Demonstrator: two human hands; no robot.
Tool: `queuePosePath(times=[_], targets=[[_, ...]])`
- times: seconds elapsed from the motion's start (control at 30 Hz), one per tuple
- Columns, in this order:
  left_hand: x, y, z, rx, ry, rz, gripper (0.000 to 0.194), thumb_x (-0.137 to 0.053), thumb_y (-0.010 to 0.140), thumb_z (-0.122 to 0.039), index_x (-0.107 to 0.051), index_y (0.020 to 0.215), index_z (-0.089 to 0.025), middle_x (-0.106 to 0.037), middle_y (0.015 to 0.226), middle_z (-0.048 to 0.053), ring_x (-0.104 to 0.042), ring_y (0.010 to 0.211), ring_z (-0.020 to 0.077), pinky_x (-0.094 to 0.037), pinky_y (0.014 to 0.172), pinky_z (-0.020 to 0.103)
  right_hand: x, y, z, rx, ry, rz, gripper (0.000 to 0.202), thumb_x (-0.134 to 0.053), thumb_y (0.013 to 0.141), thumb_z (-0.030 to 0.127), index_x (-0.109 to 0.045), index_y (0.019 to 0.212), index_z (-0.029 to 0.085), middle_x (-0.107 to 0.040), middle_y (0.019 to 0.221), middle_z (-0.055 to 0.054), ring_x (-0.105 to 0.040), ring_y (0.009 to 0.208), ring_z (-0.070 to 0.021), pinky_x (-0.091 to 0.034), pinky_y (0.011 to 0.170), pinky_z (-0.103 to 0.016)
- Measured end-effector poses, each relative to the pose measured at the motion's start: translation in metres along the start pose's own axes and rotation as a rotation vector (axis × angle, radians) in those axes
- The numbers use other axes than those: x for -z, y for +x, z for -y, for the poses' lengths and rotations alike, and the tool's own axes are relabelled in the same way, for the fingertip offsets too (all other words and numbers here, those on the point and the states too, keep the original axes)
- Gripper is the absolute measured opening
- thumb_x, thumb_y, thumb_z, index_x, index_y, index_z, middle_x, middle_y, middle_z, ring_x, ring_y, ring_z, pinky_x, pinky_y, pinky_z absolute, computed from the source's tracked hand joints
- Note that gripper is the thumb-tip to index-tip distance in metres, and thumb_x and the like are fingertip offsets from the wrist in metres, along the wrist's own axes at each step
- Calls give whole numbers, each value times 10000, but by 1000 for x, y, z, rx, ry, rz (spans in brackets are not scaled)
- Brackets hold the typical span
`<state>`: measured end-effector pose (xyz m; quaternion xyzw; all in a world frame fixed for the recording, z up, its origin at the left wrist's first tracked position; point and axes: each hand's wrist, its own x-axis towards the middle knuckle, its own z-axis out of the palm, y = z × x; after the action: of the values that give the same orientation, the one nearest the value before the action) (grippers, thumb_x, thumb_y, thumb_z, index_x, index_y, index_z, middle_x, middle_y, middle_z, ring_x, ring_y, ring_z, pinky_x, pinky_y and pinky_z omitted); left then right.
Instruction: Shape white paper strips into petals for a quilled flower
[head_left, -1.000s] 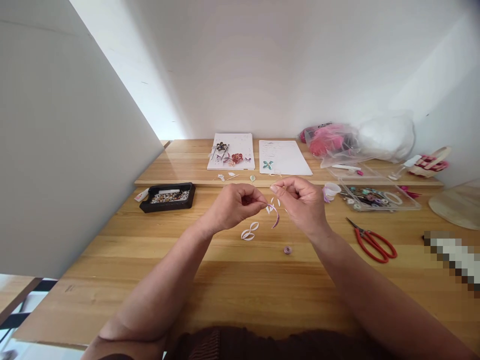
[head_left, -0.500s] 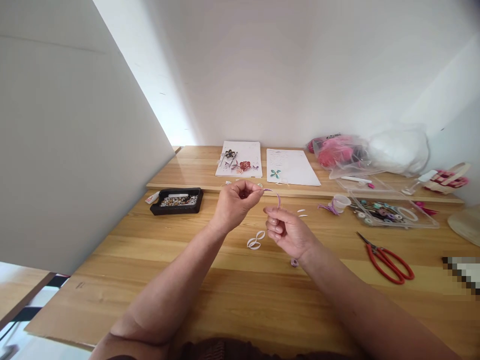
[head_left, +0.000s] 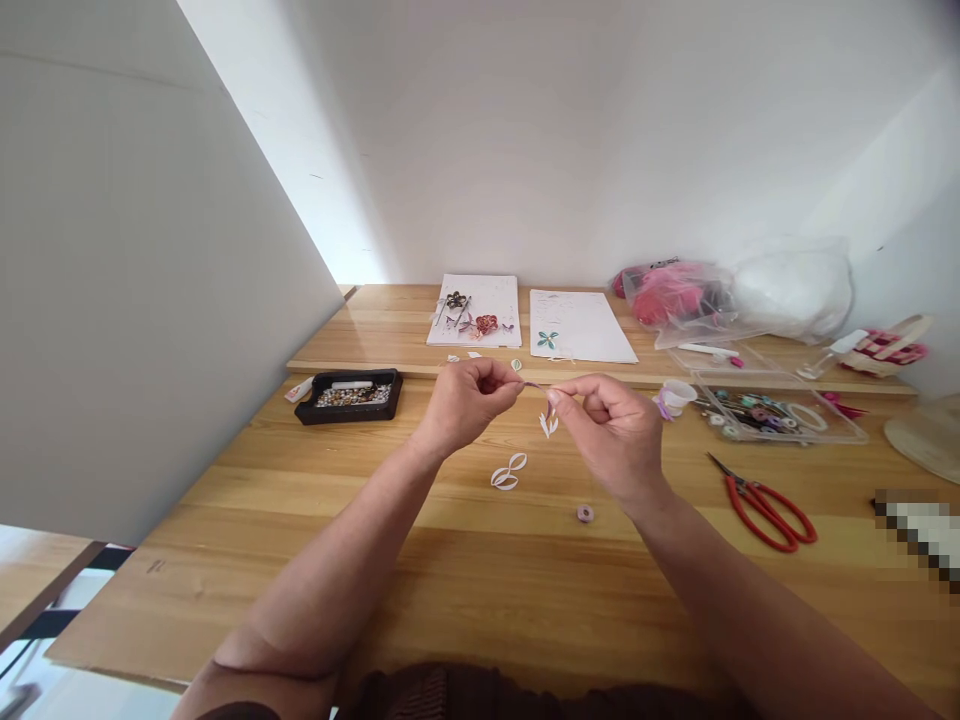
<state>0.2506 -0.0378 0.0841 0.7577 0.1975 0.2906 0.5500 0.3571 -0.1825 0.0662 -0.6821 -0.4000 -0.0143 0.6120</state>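
Clearly pinching purple strip [head_left: 535, 385] with left hand [head_left: 471, 402] and right hand [head_left: 619, 430]; long axis crosswise between both, with tail down nearer right.

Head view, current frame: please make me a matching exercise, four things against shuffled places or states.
Things
1. purple strip
2. red-handled scissors
3. black tray
4. teal flower

Places or states
A. on the right-hand sheets of white paper
B. pinched by the left hand and right hand
C. containing loose beads
D. lying on the table, right of both hands

Pairs: 1-B, 2-D, 3-C, 4-A
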Motion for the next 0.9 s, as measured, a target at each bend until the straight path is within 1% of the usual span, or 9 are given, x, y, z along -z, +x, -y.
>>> queuePosePath(times=[0.07,0.13,0.27,0.4,0.53,0.67,0.8,0.9], targets=[[-1,-2,-1,28,-3,66,157,-731,746,-282,-664,689,-152,-533,566,-31,-390,510,65,-298,474,212,4,3,0,80,-57,-21,104,-710,844,324,-742,809,230,-313,491,79,-275,474,-100,-276,506,-278],[-1,-3,-1,52,-6,123,175,-742,739,-300,-662,688,-153,-514,555,-37,-372,499,63,-276,462,213,7,5,-1,124,-91,-22,114,-697,856,333,-751,824,238,-315,488,76,-280,474,-103,-277,505,-279],[-2,-5,0,80,-22,214,193,-758,724,-318,-673,697,-147,-567,593,-15,-419,525,70,-300,481,215,7,8,-4,140,-131,1,132,-686,863,338,-762,826,237,-333,480,71,-275,475,-103,-284,508,-279],[-3,-7,-2,90,-43,253,168,-753,722,-292,-681,703,-142,-609,626,-4,-461,551,73,-343,515,214,6,10,-7,131,-104,10,116,-698,850,324,-766,817,236,-337,479,76,-274,469,-99,-295,516,-281],[-2,-7,-2,86,-55,271,163,-754,727,-283,-682,716,-137,-630,652,2,-488,567,74,-365,533,213,5,12,-8,92,-61,30,101,-710,835,312,-761,805,230,-324,485,83,-267,471,-96,-292,519,-280],[-1,-6,-1,73,-82,299,153,-753,740,-283,-696,731,-141,-662,686,16,-515,580,79,-396,550,219,3,13,-13,6,1,69,105,-727,804,322,-757,775,226,-304,483,86,-264,476,-95,-269,511,-273],[-1,-7,0,81,-100,307,152,-760,740,-281,-700,727,-142,-667,683,17,-523,576,77,-403,548,217,0,15,-19,-99,76,108,143,-753,779,361,-765,762,220,-354,483,74,-289,491,-98,-242,506,-270],[-2,-7,0,87,-106,305,148,-763,737,-273,-696,721,-142,-664,677,14,-525,575,77,-405,548,217,-1,15,-21,-137,122,117,163,-767,770,378,-765,766,215,-391,489,66,-292,499,-97,-222,503,-270]])
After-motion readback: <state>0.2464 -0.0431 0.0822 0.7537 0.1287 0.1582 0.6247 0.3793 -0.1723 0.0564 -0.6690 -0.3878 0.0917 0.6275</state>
